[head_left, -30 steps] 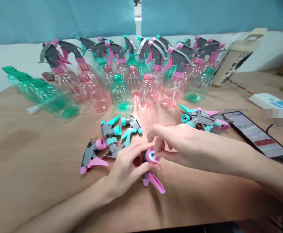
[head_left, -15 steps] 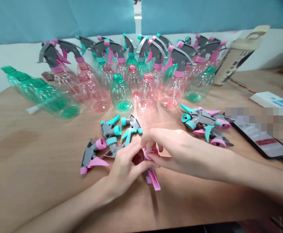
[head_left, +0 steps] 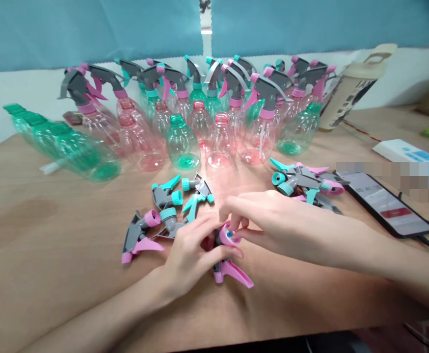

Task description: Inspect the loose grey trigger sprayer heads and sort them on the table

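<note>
My left hand (head_left: 192, 255) is closed around a grey-and-pink trigger spray head (head_left: 230, 236), low over the front of the table. Its pink collar faces up towards me, with a small blue and white part visible inside. The pink trigger (head_left: 238, 274) sticks out below my left thumb. My right hand (head_left: 262, 220) has its fingers curled and pinched at the collar's rim; the exact contact of the fingertips is partly hidden. Left of my hands lie several loose spray heads (head_left: 168, 198) in turquoise or pink with grey.
Behind stand several green and pink clear bottles (head_left: 183, 144), many with spray heads fitted. Green bottles at left (head_left: 85, 152) look smeared. To the right are a heap of spray heads (head_left: 303, 181), a phone (head_left: 387, 203) with a cable, a white box (head_left: 402, 149) and a beige tumbler (head_left: 350, 93).
The spray head has turned in my left hand, so its collar opening shows and the trigger points further right. My right fingers have shifted slightly right on the collar. The view has moved a little.
</note>
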The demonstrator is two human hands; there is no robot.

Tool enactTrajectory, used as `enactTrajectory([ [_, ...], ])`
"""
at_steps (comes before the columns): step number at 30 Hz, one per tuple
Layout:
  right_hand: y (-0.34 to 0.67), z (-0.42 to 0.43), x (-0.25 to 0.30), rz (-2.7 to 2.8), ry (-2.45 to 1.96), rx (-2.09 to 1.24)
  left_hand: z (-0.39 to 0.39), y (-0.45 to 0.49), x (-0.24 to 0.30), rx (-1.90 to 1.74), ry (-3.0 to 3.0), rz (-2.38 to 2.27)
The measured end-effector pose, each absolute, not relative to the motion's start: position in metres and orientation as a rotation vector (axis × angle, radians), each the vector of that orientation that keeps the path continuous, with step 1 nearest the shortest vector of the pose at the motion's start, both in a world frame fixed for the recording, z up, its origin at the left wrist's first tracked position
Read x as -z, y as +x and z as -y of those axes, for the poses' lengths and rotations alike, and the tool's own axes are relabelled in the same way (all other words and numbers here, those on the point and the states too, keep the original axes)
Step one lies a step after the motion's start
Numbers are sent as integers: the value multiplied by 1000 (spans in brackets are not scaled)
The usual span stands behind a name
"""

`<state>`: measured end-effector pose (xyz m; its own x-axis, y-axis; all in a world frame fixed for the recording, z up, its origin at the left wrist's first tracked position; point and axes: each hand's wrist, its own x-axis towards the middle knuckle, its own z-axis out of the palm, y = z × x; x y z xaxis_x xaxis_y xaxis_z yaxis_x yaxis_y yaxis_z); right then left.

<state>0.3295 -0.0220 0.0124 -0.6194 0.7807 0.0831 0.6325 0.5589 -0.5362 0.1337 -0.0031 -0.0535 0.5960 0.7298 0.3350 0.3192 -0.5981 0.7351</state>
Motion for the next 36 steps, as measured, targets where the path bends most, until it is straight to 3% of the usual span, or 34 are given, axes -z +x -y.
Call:
enactTrajectory([
  [11, 325, 19, -10, 2307, -1185, -777, 5, 136, 52, -818, 2136, -837],
  [20, 348, 42, -15, 2278, -1406, -561, 19, 143, 58, -899, 1880, -785],
  [26, 336, 52, -1, 2289, -1210, -734, 18, 141, 56, -997, 1800, -720],
  [32, 322, 36, -4, 2210, -1063, -1224, 15, 137, 54, -1001, 1956, -711],
  [36, 330, 29, -6, 2292, -1227, -1077, 9, 135, 50, -950, 2219, -746],
])
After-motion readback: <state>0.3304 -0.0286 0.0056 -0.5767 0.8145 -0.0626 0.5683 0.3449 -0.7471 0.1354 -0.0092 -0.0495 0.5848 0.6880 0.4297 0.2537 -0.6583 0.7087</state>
